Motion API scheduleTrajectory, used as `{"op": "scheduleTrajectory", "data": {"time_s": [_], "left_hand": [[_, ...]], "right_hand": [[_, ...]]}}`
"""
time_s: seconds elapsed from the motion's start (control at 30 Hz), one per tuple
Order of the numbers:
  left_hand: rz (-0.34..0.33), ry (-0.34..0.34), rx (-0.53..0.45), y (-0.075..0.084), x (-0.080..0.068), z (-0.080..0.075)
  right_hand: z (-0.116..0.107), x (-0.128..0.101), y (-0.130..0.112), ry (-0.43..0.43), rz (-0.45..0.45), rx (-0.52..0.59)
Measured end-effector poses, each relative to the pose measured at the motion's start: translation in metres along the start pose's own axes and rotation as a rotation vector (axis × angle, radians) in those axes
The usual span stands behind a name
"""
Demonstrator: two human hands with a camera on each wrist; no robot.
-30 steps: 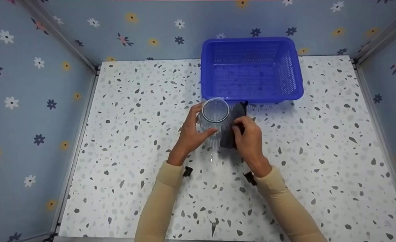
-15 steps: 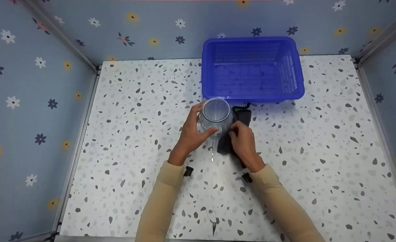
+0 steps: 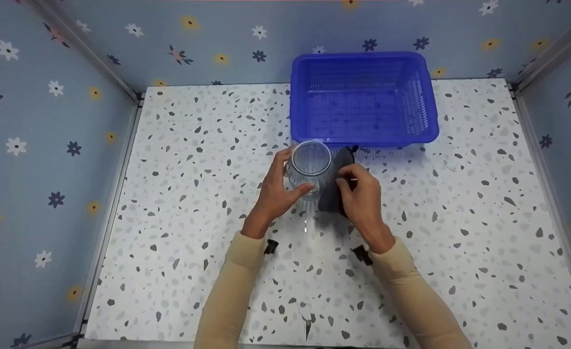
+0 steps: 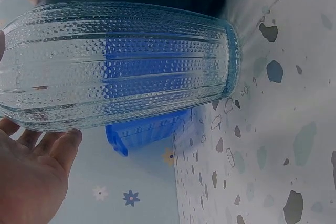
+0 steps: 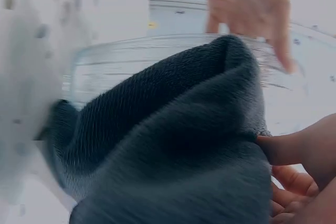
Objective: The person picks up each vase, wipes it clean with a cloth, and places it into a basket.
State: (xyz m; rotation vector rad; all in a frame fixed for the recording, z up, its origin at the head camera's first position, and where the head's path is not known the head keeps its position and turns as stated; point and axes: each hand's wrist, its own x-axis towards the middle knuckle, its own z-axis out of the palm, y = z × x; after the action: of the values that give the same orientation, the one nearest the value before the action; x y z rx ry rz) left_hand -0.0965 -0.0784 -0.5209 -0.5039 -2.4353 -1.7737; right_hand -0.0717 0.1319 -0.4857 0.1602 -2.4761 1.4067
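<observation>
While the fingers of the left hand (image 3: 276, 193) curl round the ribbed glass jar (image 3: 309, 167), thumb on its near side, the right hand (image 3: 361, 194) pinches a dark grey cloth (image 3: 336, 186) and presses it against the jar's right wall. The jar stands upright on the speckled table (image 3: 193, 194), between both palms. Just beyond the fingertips sits a blue basket (image 3: 363, 99), close behind the jar. I'd worry about the glass: if the cloth pushes harder than the left hand braces, the jar could tip or slide toward the basket.
</observation>
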Motion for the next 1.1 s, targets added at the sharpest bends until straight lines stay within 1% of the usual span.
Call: {"op": "scheduleTrajectory", "data": {"time_s": [0.13, 0.23, 0.47, 0.63, 0.83, 1.1], "left_hand": [[0.002, 0.005, -0.008, 0.0, 0.0, 0.0], [0.011, 0.011, -0.012, -0.001, -0.001, 0.001], [-0.002, -0.003, -0.02, 0.0, -0.001, 0.0], [0.008, 0.003, -0.008, -0.001, -0.001, 0.0], [0.009, 0.001, -0.001, -0.002, 0.0, 0.001], [-0.017, 0.0, 0.0, -0.001, 0.0, 0.0]], "right_hand": [[-0.004, 0.005, -0.016, 0.019, -0.036, -0.021], [-0.004, 0.008, -0.022, 0.025, -0.053, -0.041], [-0.002, 0.008, -0.023, 0.031, -0.075, -0.064], [-0.002, 0.006, -0.023, 0.025, -0.076, -0.082], [-0.001, 0.001, -0.016, 0.021, -0.055, -0.09], [0.009, -0.006, 0.01, -0.012, 0.024, -0.101]]}}
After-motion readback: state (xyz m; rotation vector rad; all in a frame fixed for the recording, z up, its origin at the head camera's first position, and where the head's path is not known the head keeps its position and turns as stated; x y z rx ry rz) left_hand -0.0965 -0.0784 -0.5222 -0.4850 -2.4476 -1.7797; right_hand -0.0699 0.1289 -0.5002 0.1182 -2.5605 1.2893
